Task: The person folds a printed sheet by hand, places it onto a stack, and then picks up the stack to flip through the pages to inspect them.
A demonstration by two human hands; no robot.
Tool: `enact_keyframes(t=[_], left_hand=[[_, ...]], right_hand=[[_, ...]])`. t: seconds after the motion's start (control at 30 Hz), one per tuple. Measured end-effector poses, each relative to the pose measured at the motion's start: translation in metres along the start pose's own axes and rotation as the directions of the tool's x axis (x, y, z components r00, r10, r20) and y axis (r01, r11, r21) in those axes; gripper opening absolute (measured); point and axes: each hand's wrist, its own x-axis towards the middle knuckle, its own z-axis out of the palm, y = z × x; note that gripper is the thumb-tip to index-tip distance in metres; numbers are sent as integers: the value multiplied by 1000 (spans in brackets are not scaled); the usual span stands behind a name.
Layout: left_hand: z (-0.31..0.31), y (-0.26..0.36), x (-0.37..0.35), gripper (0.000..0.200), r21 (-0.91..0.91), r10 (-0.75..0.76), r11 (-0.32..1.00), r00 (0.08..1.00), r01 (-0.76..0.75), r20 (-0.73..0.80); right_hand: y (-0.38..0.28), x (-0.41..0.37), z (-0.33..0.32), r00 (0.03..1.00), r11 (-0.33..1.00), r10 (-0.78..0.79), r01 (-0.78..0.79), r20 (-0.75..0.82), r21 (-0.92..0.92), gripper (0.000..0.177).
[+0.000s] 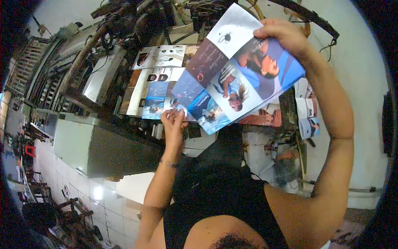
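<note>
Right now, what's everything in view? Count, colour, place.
held printed sheet: at least one, multicoloured with photos, slanted at upper centre
other printed sheets: several, white and blue, left of the held one
reddish print: one visible, below the held sheet
printed piece: at least one, white with photos, right
machinery: count unclear, dark, upper left
box-like unit: one, pale green, left
floor tiles: many, white, lower left
red item: one, far left, too small to identify
black top: one, worn, lower centre
left hand: one, at the sheets' lower edge
right hand: one, gripping the held sheet's upper-right edge
</note>
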Motion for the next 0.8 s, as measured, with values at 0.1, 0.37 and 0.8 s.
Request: enact_keyframes(t=[0.1,0.37,0.8], left_hand=[[-10,-16,-13,22,-77,-16,996,943,44,332],[14,36,-35,121,-118,-192,804,442,582,876],[5,-59,-47,57,254,-612,774,579,581,539]], right_hand=[[-15,-8,-6,978,987,-94,68,-184,-143,29],[-19,-126,124,876,469,-419,435,240,-769,38],[137,-192,248,984,753,-123,177,128,-634,70]])
